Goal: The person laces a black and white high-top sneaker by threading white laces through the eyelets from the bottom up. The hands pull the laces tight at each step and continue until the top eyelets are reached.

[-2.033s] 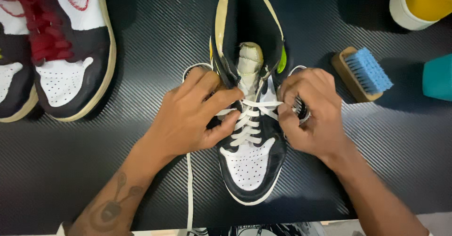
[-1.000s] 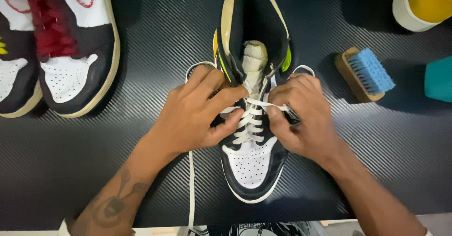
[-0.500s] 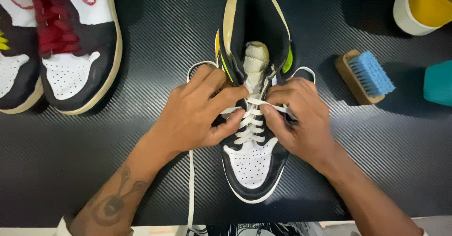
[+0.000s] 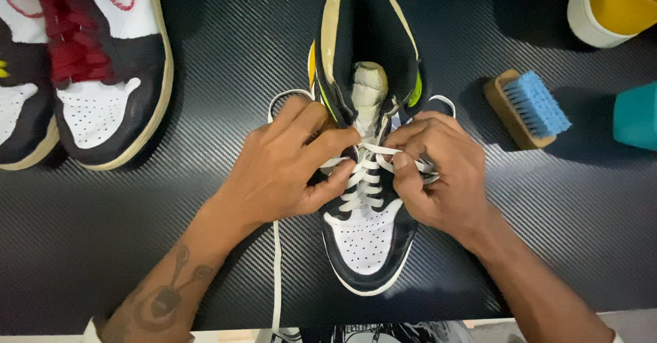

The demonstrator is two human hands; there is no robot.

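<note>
Watching: I see both hands closed in on the lacing of a high-top sneaker (image 4: 366, 240) standing mid-mat, toe toward me.
Left hand (image 4: 287, 172): I read it as pinched shut on the white lace (image 4: 363, 179) at the shoe's left eyelet row, thumb beneath.
Right hand (image 4: 438, 175): curled tight, nipping the lace at the right eyelets.
Lace: soft, limp, light; I judge it slips easily, so take it near the eyelets, not at the loose tail (image 4: 276, 274) hanging off the mat's near edge.
Shoe: light, with a stiff sole and a soft collar; steady it by the sides.
Mat (image 4: 205, 97): black woven-pattern surface.
Nearby: a red-laced sneaker (image 4: 109, 76) at left; a blue-bristled wooden brush (image 4: 527, 109) at right.
</note>
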